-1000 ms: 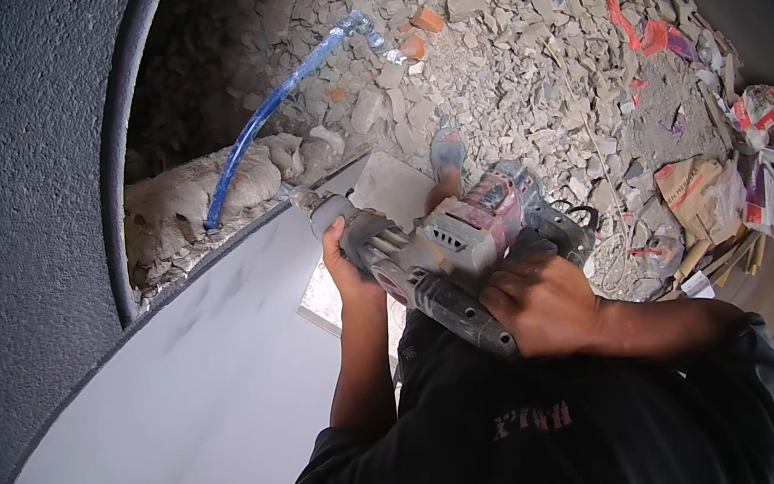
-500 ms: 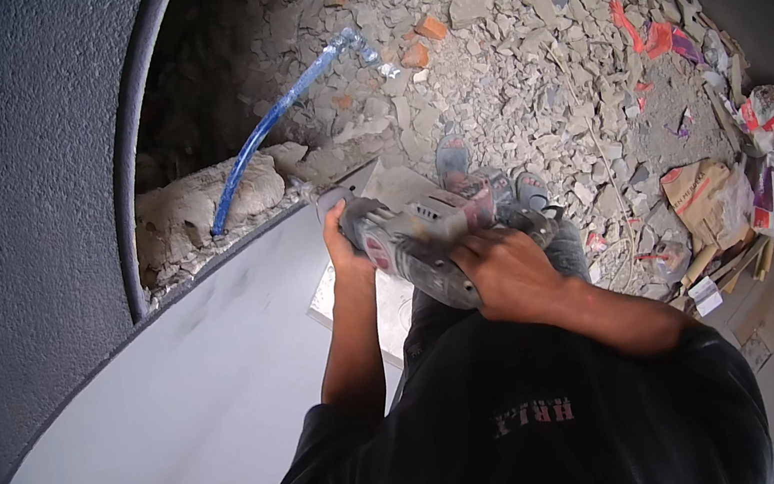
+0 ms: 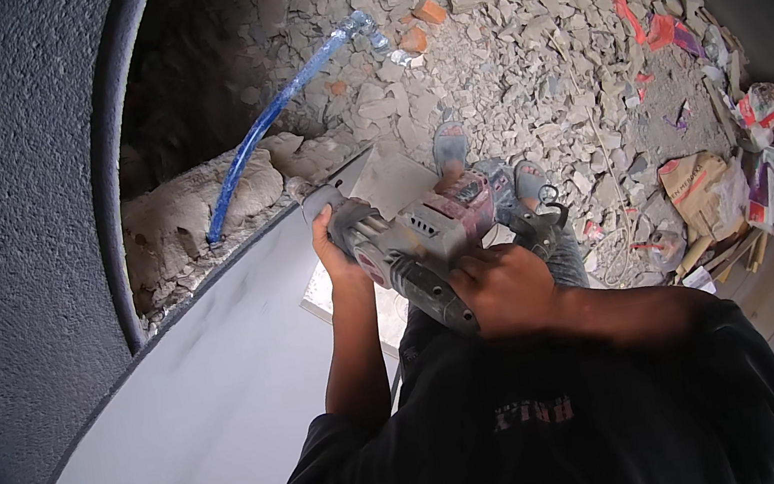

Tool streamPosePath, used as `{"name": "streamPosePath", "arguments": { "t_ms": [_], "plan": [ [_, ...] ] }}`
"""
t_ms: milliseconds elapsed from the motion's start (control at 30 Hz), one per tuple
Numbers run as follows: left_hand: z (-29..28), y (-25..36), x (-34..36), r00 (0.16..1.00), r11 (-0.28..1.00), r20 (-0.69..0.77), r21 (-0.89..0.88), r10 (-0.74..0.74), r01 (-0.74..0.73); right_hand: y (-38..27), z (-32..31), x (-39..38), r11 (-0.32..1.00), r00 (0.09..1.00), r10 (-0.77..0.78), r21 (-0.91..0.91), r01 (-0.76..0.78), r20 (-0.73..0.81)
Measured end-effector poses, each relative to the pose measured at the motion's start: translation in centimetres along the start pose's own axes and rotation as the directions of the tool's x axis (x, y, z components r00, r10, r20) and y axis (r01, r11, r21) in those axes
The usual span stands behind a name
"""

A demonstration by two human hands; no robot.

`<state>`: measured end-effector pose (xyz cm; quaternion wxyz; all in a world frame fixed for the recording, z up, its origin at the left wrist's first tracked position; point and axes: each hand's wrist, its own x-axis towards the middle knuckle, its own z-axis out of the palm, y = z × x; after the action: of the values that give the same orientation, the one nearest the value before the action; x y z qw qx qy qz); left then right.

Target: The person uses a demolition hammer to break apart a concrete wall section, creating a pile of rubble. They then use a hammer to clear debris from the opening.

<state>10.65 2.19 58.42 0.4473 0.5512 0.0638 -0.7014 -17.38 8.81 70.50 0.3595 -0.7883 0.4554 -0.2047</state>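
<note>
Dusty grey-and-red power hammer [image 3: 427, 236] is below right of long blue plastic hose [image 3: 268, 118]; L hand [image 3: 335, 248] grasps its front, R hand [image 3: 511, 288] its rear. It may slip & nick hose b/c jagged grey rubble [image 3: 519, 49], right of hose, gives uneven footing. Below hose: smooth white panel [image 3: 218, 390]; left: rough dark-grey wall [image 3: 26, 198].

demolition hammer [image 3: 431, 232] is sitting before torso [image 3: 530, 442] | wall [image 3: 16, 199] is standing way left | rubble [image 3: 522, 69] is spreading ahead | paper bag [image 3: 692, 183] is lying right
</note>
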Motion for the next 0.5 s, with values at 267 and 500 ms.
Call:
{"name": "streamPosePath", "arguments": {
  "t_ms": [267, 500],
  "plan": [
    [0.7, 1.8, 3.1, 0.998, 0.999, 0.047, 0.027, 0.038, -0.039, 0.5, -0.7, 4.8, 0.997, 0.995, 0.036, -0.066, -0.03, 0.091],
    [0.2, -0.1, 4.6, 0.996, 0.996, 0.033, 0.016, 0.088, -0.089, 2.3, 0.7, 3.5, 0.994, 0.997, 0.025, -0.106, -0.018, 0.068]
  ]
}}
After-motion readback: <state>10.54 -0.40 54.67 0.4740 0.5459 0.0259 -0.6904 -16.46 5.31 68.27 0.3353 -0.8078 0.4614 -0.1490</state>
